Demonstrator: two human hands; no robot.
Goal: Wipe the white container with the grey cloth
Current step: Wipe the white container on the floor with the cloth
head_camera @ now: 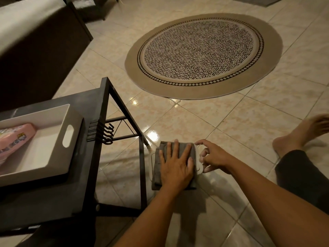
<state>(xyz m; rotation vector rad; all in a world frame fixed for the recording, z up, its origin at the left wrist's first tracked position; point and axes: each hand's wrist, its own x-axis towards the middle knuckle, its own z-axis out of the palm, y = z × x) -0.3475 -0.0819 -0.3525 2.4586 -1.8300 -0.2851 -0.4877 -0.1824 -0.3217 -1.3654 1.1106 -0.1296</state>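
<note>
Head view. Person seated on the tiled floor (222, 122), one bare foot (300, 132) out at 3 o'clock.

Both forearms reach in from 6 o'clock toward a spot just below frame centre.

Left hand (175, 164): palm down, fingers straight and spread, pressed flat on the grey cloth (158, 166). Open, not gripping; it just bears down on the folded cloth.

Right hand (212, 158): at 3 o'clock of the left hand, wrist raised, fingers curled loosely and partly open. Fingertips touch the pale edge showing beside the cloth; whether they actually pinch it, cannot tell.

White container (199, 167): on the floor under the cloth, almost wholly covered. Only a thin white edge shows at the cloth's right side, and a faint pale line at its left.

At 9 o'clock: dark metal-framed worktop (92, 107), black hooks (106, 132) hanging on its side rail. On it sits a white tray (58, 136) with a cut-out handle, a pink packet (16, 138) lying inside.

At 12 o'clock: round patterned rug (203, 54), well apart from the hands.
</note>
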